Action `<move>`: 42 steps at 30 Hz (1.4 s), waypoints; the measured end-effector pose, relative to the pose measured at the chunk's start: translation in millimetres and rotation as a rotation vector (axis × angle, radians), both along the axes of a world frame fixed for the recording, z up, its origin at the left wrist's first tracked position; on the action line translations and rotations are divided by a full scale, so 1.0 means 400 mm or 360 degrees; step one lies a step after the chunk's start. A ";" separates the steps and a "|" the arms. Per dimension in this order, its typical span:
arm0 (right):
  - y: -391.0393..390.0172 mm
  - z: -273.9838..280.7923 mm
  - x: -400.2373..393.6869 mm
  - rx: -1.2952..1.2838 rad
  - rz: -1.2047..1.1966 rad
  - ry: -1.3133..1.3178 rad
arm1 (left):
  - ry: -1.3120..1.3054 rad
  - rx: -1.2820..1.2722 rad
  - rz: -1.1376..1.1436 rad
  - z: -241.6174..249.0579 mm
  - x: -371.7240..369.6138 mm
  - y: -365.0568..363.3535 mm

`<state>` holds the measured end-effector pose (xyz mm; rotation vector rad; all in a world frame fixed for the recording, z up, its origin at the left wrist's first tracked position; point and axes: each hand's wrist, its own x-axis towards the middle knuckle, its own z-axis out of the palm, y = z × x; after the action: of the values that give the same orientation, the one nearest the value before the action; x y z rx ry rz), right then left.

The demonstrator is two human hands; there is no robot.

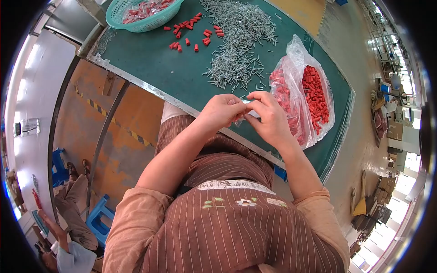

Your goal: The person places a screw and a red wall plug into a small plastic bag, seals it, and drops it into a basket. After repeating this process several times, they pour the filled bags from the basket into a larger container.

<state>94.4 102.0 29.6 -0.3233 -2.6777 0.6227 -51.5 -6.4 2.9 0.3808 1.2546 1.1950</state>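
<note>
My left hand (222, 110) and my right hand (268, 117) meet over the front edge of the green table (177, 77). Pinched between the fingertips of both is a small clear plastic bag (238, 122), partly hidden by the fingers. Its contents, if any, cannot be made out. Just beyond the hands spreads a large heap of small metal screws or pins (241, 41). Beside my right hand lies a big clear bag (298, 68) full of small red plastic plugs (314, 95), its mouth open. Several loose red plugs (196, 47) are scattered left of the metal heap.
A turquoise basket (157, 22) with filled small bags stands at the table's far left. Another person (75, 255) sits at a white table (38, 113) on the left, near a blue stool (99, 218). Cartons (378, 200) are stacked along the right side.
</note>
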 end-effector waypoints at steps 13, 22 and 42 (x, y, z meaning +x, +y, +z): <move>0.026 0.023 0.019 -0.0912 -0.0196 -0.0052 | 0.0675 0.0323 0.0068 0.002 0.010 -0.010; 0.011 0.055 0.007 -0.1092 -0.0055 -0.0171 | 0.0877 0.0251 -0.0102 0.029 0.010 -0.030; 0.014 0.026 0.015 -0.1640 -0.0212 0.0125 | 0.0119 0.0330 0.0222 0.030 0.001 -0.043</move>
<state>100.3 107.8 39.9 -0.6967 -2.0105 1.8688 -50.9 -23.5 14.9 0.5001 1.2409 1.4473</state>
